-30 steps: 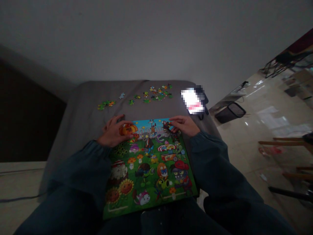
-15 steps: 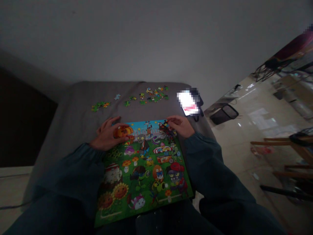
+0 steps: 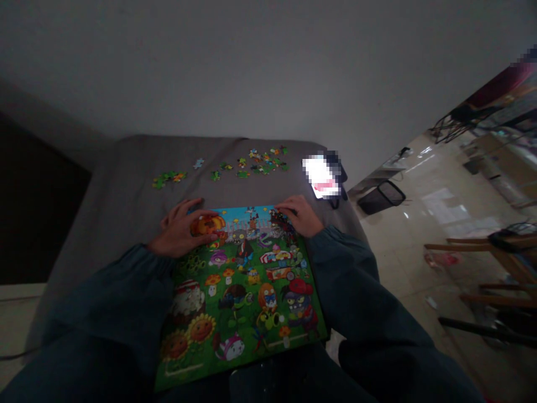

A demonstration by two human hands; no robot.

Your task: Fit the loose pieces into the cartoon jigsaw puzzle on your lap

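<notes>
A jigsaw puzzle (image 3: 247,280) with a bright cartoon picture of plants and zombies on green grass lies before me, its near edge over my lap. My left hand (image 3: 180,226) rests at its upper left corner, fingers spread and thumb apart on the picture beside the pumpkin. At the upper right corner, my right hand (image 3: 304,215) has thumb and fingertips drawn together against the puzzle's edge. Whatever those fingertips may hold is too small to make out. Loose puzzle pieces (image 3: 268,162) lie scattered beyond the puzzle on the grey cloth.
Another cluster of pieces (image 3: 168,179) and a pale blue piece (image 3: 198,163) lie at the far left of the grey-covered surface (image 3: 113,196). A lit phone (image 3: 321,176) is at the far right. On the floor stand a mesh bin (image 3: 380,198) and wooden furniture (image 3: 495,246).
The whole view has shifted slightly, so things appear a little further left. Both hands keep their places at the puzzle's upper corners.
</notes>
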